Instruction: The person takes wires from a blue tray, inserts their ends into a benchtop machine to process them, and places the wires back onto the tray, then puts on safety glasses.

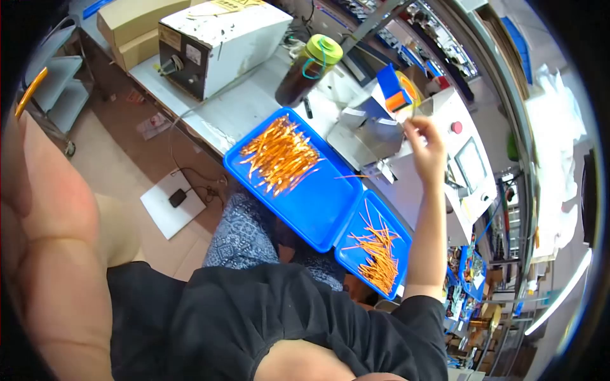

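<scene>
My left hand (54,216) is very close to the camera at the left edge, partly cut off; a thin orange strip (32,92) sticks up from its fingertips. Across the bench, my right hand (427,141) is closed in a pinch beside the machine (462,152), and what it holds is too small to make out. A blue tray (318,209) in front of my body bears a pile of shiny orange strips (279,155). Thin orange wires (380,260) lie in a second blue tray (348,254) to its right. One wire lies over the first tray's right rim.
A green-lidded bottle (298,76) stands behind the trays, near a white box-shaped device (222,47) and cardboard boxes (136,32). Orange tape in a blue holder (389,89) sits by the machine. A grey cart (60,82) stands at the far left.
</scene>
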Motion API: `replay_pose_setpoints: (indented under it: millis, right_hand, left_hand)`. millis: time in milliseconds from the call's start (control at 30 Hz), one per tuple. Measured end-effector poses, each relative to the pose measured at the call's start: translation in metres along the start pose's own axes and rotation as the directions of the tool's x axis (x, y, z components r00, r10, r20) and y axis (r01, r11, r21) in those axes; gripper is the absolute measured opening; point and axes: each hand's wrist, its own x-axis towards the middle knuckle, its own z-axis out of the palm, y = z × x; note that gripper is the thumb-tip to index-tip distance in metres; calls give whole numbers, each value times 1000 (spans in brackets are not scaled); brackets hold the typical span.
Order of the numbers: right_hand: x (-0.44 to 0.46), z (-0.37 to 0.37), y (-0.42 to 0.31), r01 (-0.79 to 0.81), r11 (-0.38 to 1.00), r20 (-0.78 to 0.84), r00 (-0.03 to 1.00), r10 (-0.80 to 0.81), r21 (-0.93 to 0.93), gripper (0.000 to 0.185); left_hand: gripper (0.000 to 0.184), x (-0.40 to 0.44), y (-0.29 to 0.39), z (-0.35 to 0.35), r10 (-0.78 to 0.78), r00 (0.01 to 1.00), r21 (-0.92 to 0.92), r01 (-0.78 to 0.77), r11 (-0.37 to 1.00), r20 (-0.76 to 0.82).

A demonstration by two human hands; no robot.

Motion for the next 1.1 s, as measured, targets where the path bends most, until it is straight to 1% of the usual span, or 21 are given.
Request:
replay_pose_setpoints:
  millis: [33,100,167,233,267,300,367,433,500,567,633,700,733,833,900,933,967,1000,1033,1067,1100]
  right_hand:
    - [18,-1,10,43,997,-54,997,-46,-56,13]
    - [55,4,30,15,997,-140,990,-5,73,15]
    - [85,18,21,32,998,-182,983,-21,59,15]
    - [108,39,19,180,982,-204,961,-189,-62,14]
    - [120,51,19,213,971,-160,960,-229,-111,14]
    - [128,61,16,379,899,-145,899,-414,-221,14]
    - [138,81,16,445,847,-79,871,-485,-291,12]
    - [147,99,24,469,820,-52,858,-512,-328,12]
    - [149,112,33,394,875,-54,904,-424,-281,12]
    - [148,122,46,378,885,-61,911,-408,-273,12]
    - [143,129,51,328,903,-56,933,-356,-279,12]
    - [141,135,59,336,890,-52,928,-368,-307,11]
    - [141,136,57,322,897,-62,933,-356,-304,11]
    - [144,131,52,347,894,-92,918,-385,-284,9]
    - [147,127,44,447,829,-66,867,-494,-337,7]
    - [148,125,40,492,791,-49,838,-543,-364,6]
    - [149,124,36,543,742,21,812,-583,-394,6]
    - [149,124,33,592,689,96,783,-615,-418,6]
    - [147,125,30,640,634,173,750,-639,-434,7]
    - [145,127,27,671,594,212,722,-658,-444,8]
    - [143,127,26,672,581,232,722,-652,-459,9]
  left_hand:
    - [21,-1,3,-3,-1,1000,16,1,1000,6]
    - [21,1,6,-10,-22,1000,48,22,999,12]
    - [21,2,8,-16,-55,998,77,55,996,8]
    - [21,3,6,-21,-75,997,94,74,993,6]
    - [21,3,5,-24,-79,997,107,78,991,3]
    - [21,3,6,-26,-80,997,119,79,990,0]
    - [22,3,6,-30,-77,997,141,76,987,-3]
    - [22,2,8,-33,-74,997,160,75,984,-8]
    - [22,3,9,-36,-72,997,177,73,982,-13]
    - [22,6,11,-38,-65,998,193,68,979,-23]
    - [22,7,11,-42,-56,998,211,63,975,-39]
    - [23,8,14,-43,-43,998,237,53,970,-48]
    - [23,8,16,-44,-35,998,251,47,967,-54]
    - [23,6,14,-48,-12,995,306,41,951,-96]
    - [23,-1,5,-49,6,989,345,47,937,-149]
    - [23,-10,-2,-52,13,980,364,62,929,-200]
    - [21,-18,-9,-52,13,974,360,72,930,-228]
    - [23,-27,-16,-52,13,967,356,82,931,-256]
    - [22,-35,-18,-47,-11,952,375,132,918,-307]
    - [22,-43,-20,-44,-33,933,392,183,902,-359]
    - [23,-52,-20,-42,-61,912,397,236,887,-406]
